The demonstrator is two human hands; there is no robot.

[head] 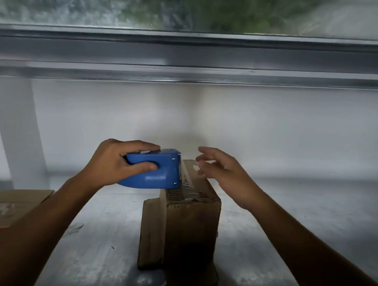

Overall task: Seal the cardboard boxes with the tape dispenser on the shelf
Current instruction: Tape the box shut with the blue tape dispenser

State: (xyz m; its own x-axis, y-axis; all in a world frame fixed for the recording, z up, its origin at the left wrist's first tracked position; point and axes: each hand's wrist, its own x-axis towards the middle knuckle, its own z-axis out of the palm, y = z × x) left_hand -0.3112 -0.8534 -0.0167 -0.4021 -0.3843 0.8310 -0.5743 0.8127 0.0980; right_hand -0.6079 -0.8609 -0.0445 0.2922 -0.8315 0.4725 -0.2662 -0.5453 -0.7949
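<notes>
Box (pixel 191 227): small, cardboard, upright on the shelf (pixel 278 225), centre of view. Clear tape (pixel 186 183) lies across its top, not yet cut from the roll.
Dispenser (pixel 157 174): blue, toothed edge touching the box's top left edge.
Left hand (pixel 116 162): wrapped round the dispenser.
Right hand (pixel 223 173): fingers loose and spread, holding nothing, just over the box top; blurred.
Second box (pixel 14 205): far left; whether sealed, cannot tell.
Status: first strip likely mid-application; cutting and pressing down remain.

Tape dispenser (pixel 153 171): solid blue. Upright cardboard box (pixel 187 226): plain brown, ribbed corrugation on top edge. Shelf (pixel 289 226): mottled grey. Flat cardboard (pixel 9 207) at left edge: tan.
</notes>
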